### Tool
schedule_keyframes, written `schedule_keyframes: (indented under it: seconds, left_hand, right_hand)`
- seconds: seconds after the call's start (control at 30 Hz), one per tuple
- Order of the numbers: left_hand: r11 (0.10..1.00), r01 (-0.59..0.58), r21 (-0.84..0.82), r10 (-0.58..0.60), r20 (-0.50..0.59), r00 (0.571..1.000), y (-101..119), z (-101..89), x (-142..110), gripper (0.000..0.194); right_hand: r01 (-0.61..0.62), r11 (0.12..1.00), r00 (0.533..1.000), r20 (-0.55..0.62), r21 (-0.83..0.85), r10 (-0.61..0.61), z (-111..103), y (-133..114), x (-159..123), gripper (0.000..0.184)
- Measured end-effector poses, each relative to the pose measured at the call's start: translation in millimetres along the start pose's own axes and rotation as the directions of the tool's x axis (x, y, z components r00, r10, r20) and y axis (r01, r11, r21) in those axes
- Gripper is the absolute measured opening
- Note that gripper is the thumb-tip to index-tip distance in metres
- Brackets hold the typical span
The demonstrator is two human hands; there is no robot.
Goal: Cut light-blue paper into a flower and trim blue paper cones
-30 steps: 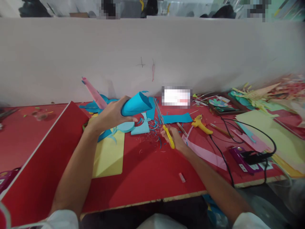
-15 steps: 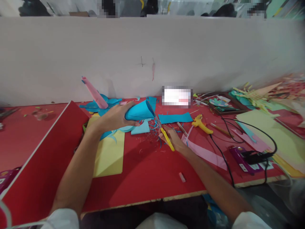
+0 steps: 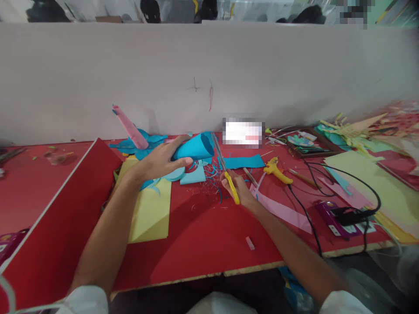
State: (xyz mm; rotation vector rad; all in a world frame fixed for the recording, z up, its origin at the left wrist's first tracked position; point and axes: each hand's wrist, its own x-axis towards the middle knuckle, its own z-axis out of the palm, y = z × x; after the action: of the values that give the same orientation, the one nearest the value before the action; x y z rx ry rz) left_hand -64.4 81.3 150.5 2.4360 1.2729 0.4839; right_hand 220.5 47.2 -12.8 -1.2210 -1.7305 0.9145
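My left hand (image 3: 162, 158) is wrapped round a rolled blue paper cone (image 3: 194, 147), its thumb along the near side and the wide mouth facing right. In my right hand (image 3: 238, 185) are yellow-handled scissors (image 3: 231, 187), blades pointing up and away, just right of the cone's mouth. Behind and below the blades lies a flat blue paper strip (image 3: 245, 162). Light blue paper (image 3: 193, 175) and thin paper shreds (image 3: 209, 185) are on the red table under the cone. Left of it, a pink paper tube (image 3: 131, 128) leans up from blue paper petals (image 3: 157, 140).
Yellow sheets (image 3: 150, 213) lie beside a red divider board (image 3: 62, 209). To the right are a yellow glue gun (image 3: 276, 171) with a black cord, a pink strip (image 3: 284, 209) and a purple box (image 3: 337, 218). A white partition (image 3: 163, 65) stands behind.
The cone has turned a little, so its mouth faces more toward me, and my left thumb now lies higher on it. The scissors have swung off the cone's rim to the right.
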Motion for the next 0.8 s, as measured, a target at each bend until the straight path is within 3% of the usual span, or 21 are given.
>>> schedule_keyframes:
  seconds: [0.13,0.4,0.8]
  left_hand:
    - [0.998,0.051,0.025,-0.050,-0.008,0.999,-1.0,-3.1,-1.8,0.093]
    - [0.998,0.058,-0.010,-0.058,-0.030,0.998,0.2,-5.7,-1.7,0.093]
    - [0.999,0.049,0.009,-0.049,-0.028,0.998,-2.8,-5.0,-1.4,0.092]
  right_hand:
    - [0.031,0.997,0.999,0.009,0.064,-0.031,2.1,4.3,-0.8,0.048]
    - [-0.035,0.999,0.997,0.062,0.025,0.034,-4.1,-11.7,-1.9,0.050]
    - [0.004,0.999,0.999,0.049,-0.041,-0.002,-6.7,-9.4,-0.4,0.049]
